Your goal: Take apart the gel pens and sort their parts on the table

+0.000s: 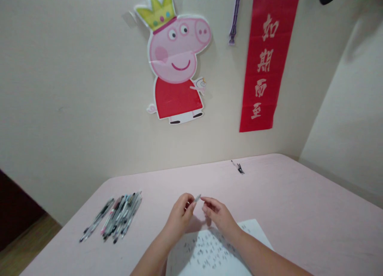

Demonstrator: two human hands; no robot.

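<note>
A pale wall [74,88] fills the upper part of the view, and a pink table [299,204] is spread across the lower part. On the wall, at about one o'clock from the middle of the view, a red banner [269,60] with light characters is hung. A cartoon pig cutout [176,68] with a crown is fixed at twelve o'clock, and a purple tassel [235,16] is seen between the two. On the table, at six o'clock, a white sheet of paper [209,252] covered in small handwriting is laid under the forearms. A pile of pens [116,218] is gathered at about eight o'clock, well apart from the hands. The left hand [179,214] and the right hand [220,216] are raised just above the top edge of the sheet, close together. A slim pen [197,197] is pinched between the thumb and fingers of the left hand, its pale tip pointed toward two o'clock. The right fingers are curled together just beside that tip; whether it is touched cannot be told. A small dark object [239,168] is left near the table's far edge, at one o'clock from the hands.
</note>
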